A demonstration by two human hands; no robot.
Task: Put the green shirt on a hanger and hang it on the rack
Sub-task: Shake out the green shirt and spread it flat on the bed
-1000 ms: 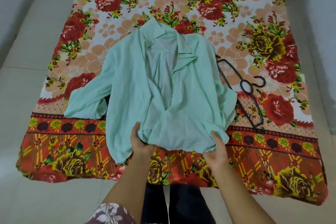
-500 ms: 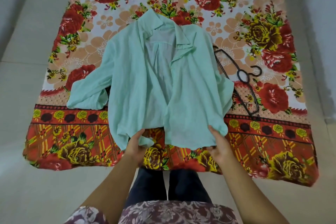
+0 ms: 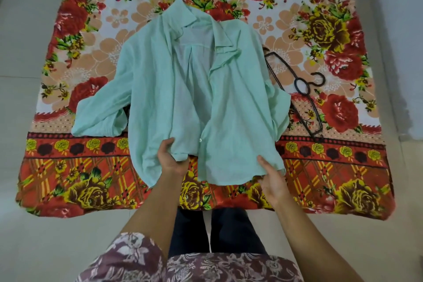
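Observation:
A pale green shirt (image 3: 160, 89) lies face up and unbuttoned on a floral sheet, collar at the far end, hem toward me. My left hand (image 3: 171, 159) pinches the hem of the shirt's left front panel. My right hand (image 3: 272, 178) rests at the hem of the right front panel, thumb on top of the cloth and fingers under the edge. A thin black hanger (image 3: 304, 94) lies flat on the sheet just right of the shirt, hook pointing right, partly tucked under the right sleeve. No rack is in view.
The red and orange floral sheet (image 3: 68, 167) covers the tiled floor (image 3: 29, 247). Pale walls run along the left and right sides. My dark trousers and patterned top show at the bottom edge.
The view has shifted back and down a little. Both hands have stayed at the hem; the left hand has gathered the left panel's edge and the shirt front lies a bit flatter.

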